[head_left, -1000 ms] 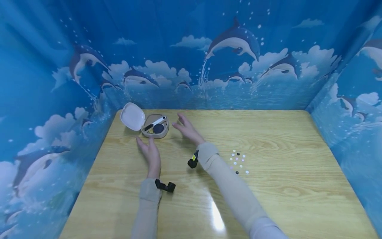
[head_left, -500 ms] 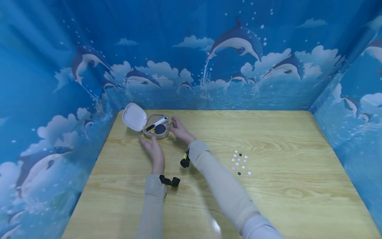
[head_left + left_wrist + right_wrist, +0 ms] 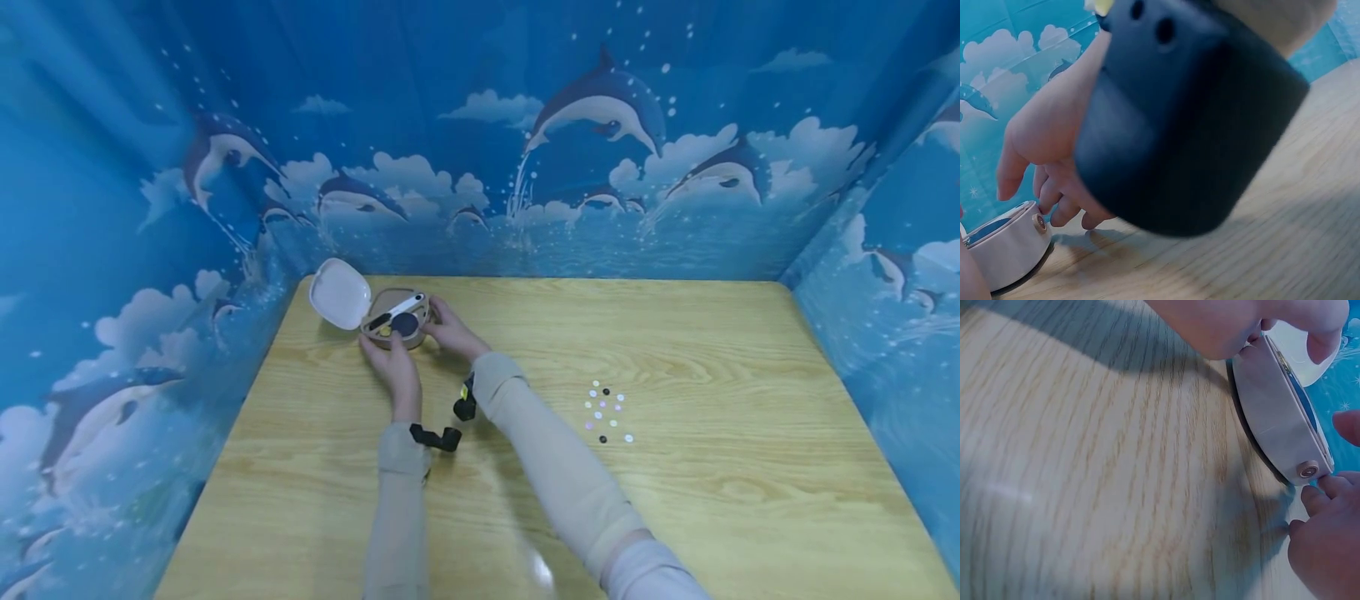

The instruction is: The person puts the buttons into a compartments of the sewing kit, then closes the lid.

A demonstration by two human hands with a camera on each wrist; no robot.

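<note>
A small beige case (image 3: 417, 342) stands on the wooden table at the back left, its white lid (image 3: 341, 294) swung up. Inside lie a slim black-and-white tool (image 3: 398, 309), a dark round piece (image 3: 405, 323) and a small yellow item (image 3: 386, 331). My left hand (image 3: 397, 373) holds the case at its front left; its fingers bend against the wall (image 3: 1266, 406) and its thumb hangs over the rim. On the other side my right hand (image 3: 455, 335) touches the case with its fingertips near the round clasp (image 3: 1307, 469), thumb raised apart.
Several small buttons (image 3: 603, 439), white, pink and black, lie scattered on the table (image 3: 712, 375) right of the middle. A blue dolphin-print curtain (image 3: 480, 125) stands behind the table and along both sides. Black wrist cameras (image 3: 442, 438) sit on both wrists.
Both hands have closed in on the case. The right hand came leftward to its side, and the left hand moved up to its front left corner. Case and buttons stay in place.
</note>
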